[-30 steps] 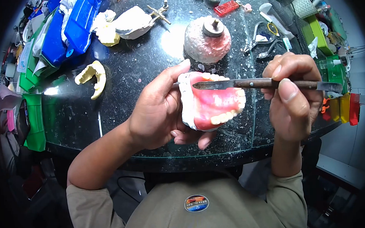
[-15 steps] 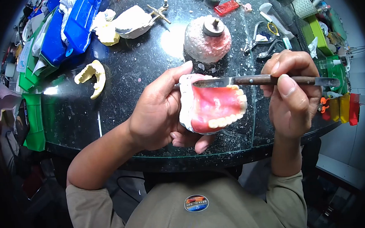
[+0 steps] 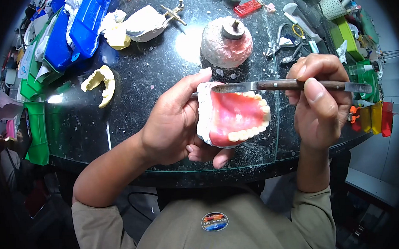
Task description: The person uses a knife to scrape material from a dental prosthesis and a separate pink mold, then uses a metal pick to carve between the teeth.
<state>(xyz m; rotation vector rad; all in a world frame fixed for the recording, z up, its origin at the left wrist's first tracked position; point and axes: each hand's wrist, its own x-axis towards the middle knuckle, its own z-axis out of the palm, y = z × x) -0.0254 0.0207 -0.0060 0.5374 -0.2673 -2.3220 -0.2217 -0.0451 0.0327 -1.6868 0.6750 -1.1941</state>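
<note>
A pink denture model with cream teeth and a white plaster base rests in my left hand, the thumb up along its back edge and the fingers beneath. My right hand pinches the dark wooden handle of a metal wax knife. The knife lies level, its blade over the upper rear edge of the pink part, near the plaster. Whether the blade touches the pink surface cannot be told.
Beyond my hands stands a round plaster mould. A yellowish horseshoe-shaped cast lies to the left. Blue bins and a green bin line the left edge. Pliers and a red block lie at the back right.
The denture model has tilted slightly, showing more of the upper row of teeth. The knife has hardly moved. At the far left edge, a bit of another person's hand now shows.
</note>
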